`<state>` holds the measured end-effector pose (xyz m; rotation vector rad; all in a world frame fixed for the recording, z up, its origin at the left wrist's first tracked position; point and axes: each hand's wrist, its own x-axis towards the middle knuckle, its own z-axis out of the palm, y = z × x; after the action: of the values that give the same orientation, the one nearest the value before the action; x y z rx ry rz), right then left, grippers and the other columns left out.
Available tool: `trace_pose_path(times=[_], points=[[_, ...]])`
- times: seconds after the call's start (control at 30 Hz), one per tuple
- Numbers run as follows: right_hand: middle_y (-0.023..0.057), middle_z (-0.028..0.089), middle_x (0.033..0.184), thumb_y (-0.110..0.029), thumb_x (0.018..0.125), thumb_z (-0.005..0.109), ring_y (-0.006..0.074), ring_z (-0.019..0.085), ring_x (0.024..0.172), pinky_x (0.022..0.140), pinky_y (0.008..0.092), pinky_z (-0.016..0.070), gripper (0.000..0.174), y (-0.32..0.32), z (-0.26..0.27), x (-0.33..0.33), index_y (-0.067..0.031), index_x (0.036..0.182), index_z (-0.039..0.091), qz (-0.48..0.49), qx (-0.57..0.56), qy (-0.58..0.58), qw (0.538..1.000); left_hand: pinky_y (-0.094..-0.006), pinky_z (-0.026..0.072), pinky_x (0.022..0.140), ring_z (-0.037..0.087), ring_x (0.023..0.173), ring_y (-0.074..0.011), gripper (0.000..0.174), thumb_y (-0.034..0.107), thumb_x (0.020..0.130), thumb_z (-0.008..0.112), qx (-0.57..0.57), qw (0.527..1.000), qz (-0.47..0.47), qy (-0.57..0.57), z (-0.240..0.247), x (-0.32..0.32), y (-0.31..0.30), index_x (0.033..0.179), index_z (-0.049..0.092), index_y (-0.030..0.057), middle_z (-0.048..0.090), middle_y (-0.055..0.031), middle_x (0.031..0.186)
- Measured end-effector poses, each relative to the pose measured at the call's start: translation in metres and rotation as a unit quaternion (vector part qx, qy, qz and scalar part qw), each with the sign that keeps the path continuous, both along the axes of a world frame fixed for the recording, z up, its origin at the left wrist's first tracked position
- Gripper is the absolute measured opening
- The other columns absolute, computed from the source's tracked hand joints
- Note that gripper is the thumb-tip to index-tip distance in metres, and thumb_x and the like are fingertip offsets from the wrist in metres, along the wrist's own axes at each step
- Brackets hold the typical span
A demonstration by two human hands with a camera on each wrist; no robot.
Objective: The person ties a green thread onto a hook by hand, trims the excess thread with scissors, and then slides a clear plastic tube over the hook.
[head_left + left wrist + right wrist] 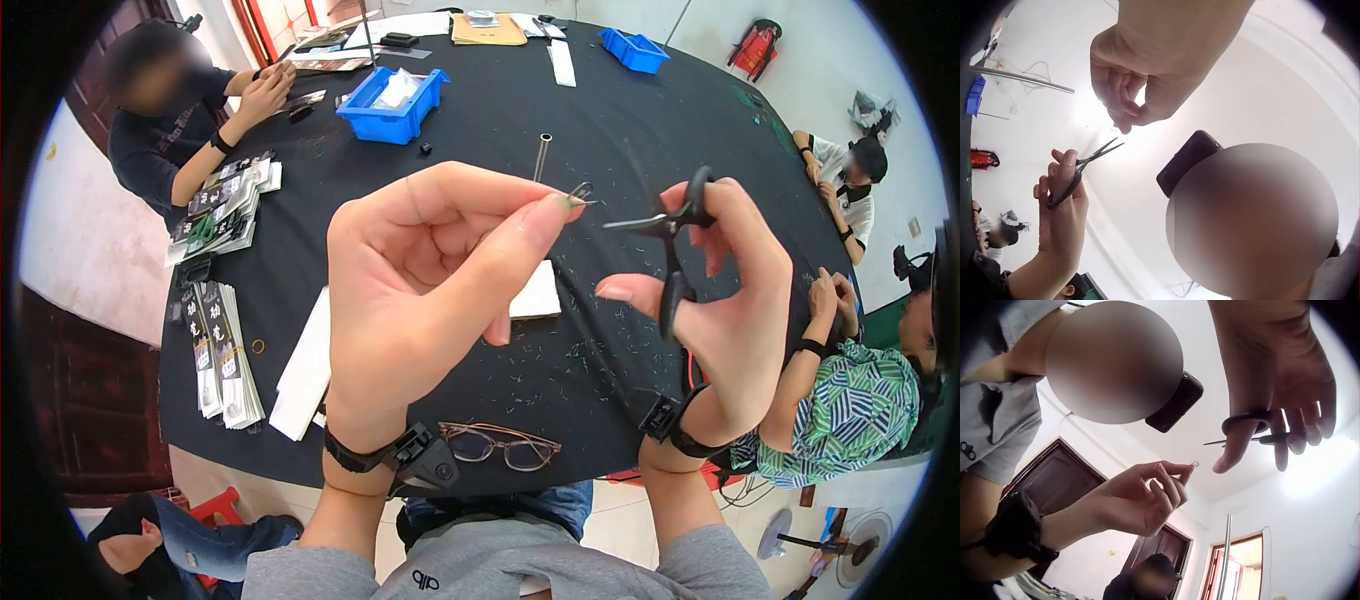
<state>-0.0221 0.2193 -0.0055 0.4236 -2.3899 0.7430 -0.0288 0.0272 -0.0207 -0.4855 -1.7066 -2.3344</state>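
Note:
Between thumb and index finger, the left hand point(440, 270) pinches a small looped piece point(580, 194) with a bit of green at its base. In the right wrist view the piece point(1195, 464) shows as a thin loop at the left hand's point(1141, 497) fingertips. Black-handled scissors point(672, 225) hang on the right hand point(735, 290), its thumb and fingers through the handles. In the left wrist view the scissors' point(1085, 164) blades stand slightly apart, just below the left hand point(1147, 75) and not touching the piece. The right hand point(1063, 212) is below them.
Small clippings are scattered over the black tablecloth point(560, 400). Glasses point(500, 446) lie at the near edge. Packets point(225, 350) are at the left, blue bins point(395, 108) at the back, and a metal rod point(543, 155) stands beyond the left hand. Several people sit around.

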Motion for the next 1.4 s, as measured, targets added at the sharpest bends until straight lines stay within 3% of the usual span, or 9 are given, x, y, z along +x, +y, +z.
trace_pose_path(times=[0.1,0.43,1.03,1.4], points=[[-0.0021,0.053,0.073,-0.033,0.050,0.091,0.0079,0.046,0.066,0.057,0.0214,0.0363,0.059,-0.008,-0.002,0.000,-0.0030,0.090,0.059,0.008,-0.002,0.020,1.000,-0.0151,0.0319,0.041,0.042,0.041,-0.0018,0.012,0.005,0.086,0.062,-0.039,0.999,0.023,-0.001,0.001,0.001,-0.001,0.092,0.067,-0.0051,0.066,-0.0062,0.070],[-0.0009,0.050,0.071,-0.028,0.050,0.091,0.0080,0.043,0.063,0.054,0.0200,0.0343,0.055,-0.014,-0.007,0.000,-0.0018,0.084,0.057,-0.015,-0.021,0.010,1.000,-0.0149,0.0245,0.038,0.040,0.044,0.0010,0.011,0.001,0.084,0.064,-0.101,0.988,0.085,0.085,-0.006,0.002,0.000,0.093,0.070,-0.0027,0.057,0.0017,0.062],[0.0019,0.046,0.063,-0.026,0.050,0.090,0.0093,0.040,0.060,0.053,0.0227,0.0353,0.054,-0.025,-0.007,0.003,0.0022,0.074,0.050,-0.058,-0.027,0.019,0.998,-0.0161,0.0230,0.040,0.041,0.046,0.0006,0.010,-0.005,0.081,0.066,-0.101,0.984,0.091,0.119,-0.010,0.000,0.003,0.090,0.069,-0.0023,0.057,0.0015,0.062],[-0.0019,0.038,0.060,-0.022,0.053,0.091,0.0037,0.035,0.058,0.048,0.0207,0.0264,0.056,-0.025,-0.006,0.006,-0.0005,0.066,0.041,-0.077,-0.035,0.011,0.996,-0.0141,0.0215,0.046,0.036,0.052,0.0031,0.009,-0.004,0.082,0.066,-0.121,0.982,0.111,0.095,-0.009,0.003,0.004,0.090,0.070,-0.0027,0.051,0.0064,0.061]])
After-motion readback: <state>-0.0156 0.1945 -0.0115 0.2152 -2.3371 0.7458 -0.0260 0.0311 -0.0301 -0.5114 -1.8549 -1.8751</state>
